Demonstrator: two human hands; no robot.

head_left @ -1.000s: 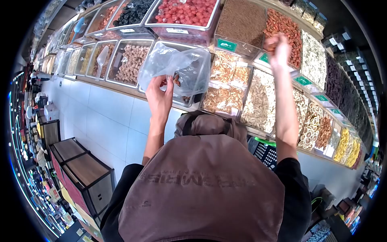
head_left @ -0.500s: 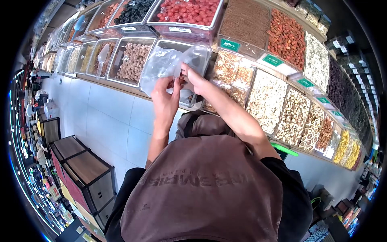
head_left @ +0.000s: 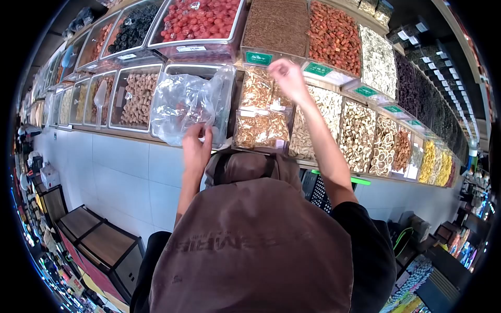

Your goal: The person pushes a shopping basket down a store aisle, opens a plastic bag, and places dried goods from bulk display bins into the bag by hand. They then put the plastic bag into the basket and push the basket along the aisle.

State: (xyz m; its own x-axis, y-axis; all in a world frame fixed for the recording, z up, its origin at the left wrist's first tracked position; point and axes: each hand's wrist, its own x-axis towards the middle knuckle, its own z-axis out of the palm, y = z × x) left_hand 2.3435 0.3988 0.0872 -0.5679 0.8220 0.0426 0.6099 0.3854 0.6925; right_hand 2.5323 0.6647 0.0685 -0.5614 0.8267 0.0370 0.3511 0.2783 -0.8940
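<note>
A clear plastic bag (head_left: 182, 99) lies crumpled over a grey-rimmed bin (head_left: 225, 96), with something reddish showing dimly through it. At the bag's near edge, my left hand (head_left: 195, 148) has its thumb and fingers closed on the plastic. My right hand (head_left: 289, 81) is raised to the right of the bag, above the packets of mixed dried pieces (head_left: 261, 128) and near a green label (head_left: 258, 58). Its fingers look curled but are smeared by motion, so I cannot make out whether they hold anything.
Left of the bag stand a bin of round tan pieces (head_left: 136, 99) and a clear scoop (head_left: 100, 99). Red fruit (head_left: 198, 20) fills a bin behind. Sliced dried goods (head_left: 357, 133) continue to the right. A wooden cabinet (head_left: 102, 245) stands on the floor at left.
My right hand has left the bag and moved right, over the packets. My left hand stays at the bag, now at its near edge. The bag lies flatter, and the view has shifted right.
</note>
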